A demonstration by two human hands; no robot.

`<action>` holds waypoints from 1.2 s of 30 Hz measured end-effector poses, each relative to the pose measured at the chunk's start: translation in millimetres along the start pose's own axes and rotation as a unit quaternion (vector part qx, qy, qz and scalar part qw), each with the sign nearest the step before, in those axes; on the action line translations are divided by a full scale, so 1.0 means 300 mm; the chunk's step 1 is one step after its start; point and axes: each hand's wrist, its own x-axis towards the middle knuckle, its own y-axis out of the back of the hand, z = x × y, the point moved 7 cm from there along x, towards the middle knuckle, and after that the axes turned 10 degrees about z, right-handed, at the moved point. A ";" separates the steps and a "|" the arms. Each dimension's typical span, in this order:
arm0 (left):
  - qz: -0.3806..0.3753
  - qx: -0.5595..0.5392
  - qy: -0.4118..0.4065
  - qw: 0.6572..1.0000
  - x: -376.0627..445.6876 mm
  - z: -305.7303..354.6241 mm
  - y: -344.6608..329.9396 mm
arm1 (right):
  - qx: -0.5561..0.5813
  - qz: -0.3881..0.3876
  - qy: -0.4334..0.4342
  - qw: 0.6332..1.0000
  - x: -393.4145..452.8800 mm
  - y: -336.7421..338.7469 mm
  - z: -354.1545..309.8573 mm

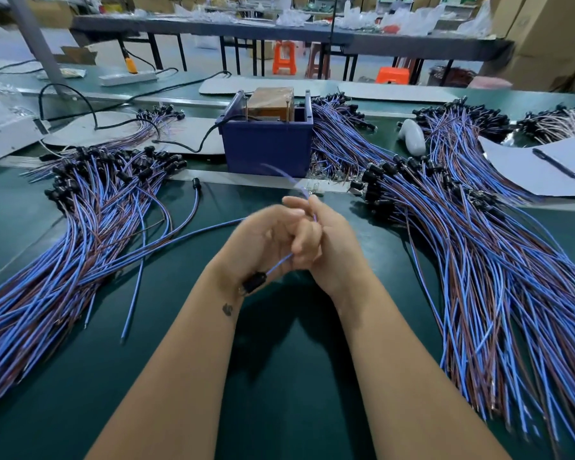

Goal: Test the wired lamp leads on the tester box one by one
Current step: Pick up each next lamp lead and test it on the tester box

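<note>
**One lead in hand, tester box straight ahead**

Green matting covers the worktop (279,376), a smooth dark belt in a workshop with cartons and orange stools behind. At its middle, both hands meet over a single lamp lead (281,262). The left hand (263,237) and the right hand (326,240) have their fingers curled round the thin blue wire, pressed close together, so which fingers pinch exactly where cannot be told. The lead's long axis runs away from the person: its black moulded socket (254,282) hangs at the near end by the left wrist, while the bare wire tips rise blurred past the fingertips toward the far edge.

That is the relation to use: the blue plastic tester box (266,147), square-walled with a brown block inside, stands directly beyond the hands, and the wire ends already point at it. Either hand looks equally near; a short forward reach should bring the tips to the box.

Glossy, limp blue-and-brown leads lie in a heap toward the left edge (90,227) and a heap toward the right edge (478,244).
</note>
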 end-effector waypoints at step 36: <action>0.433 0.136 -0.140 0.880 0.011 0.027 0.219 | -0.207 0.013 0.206 0.956 -0.027 -0.024 -0.054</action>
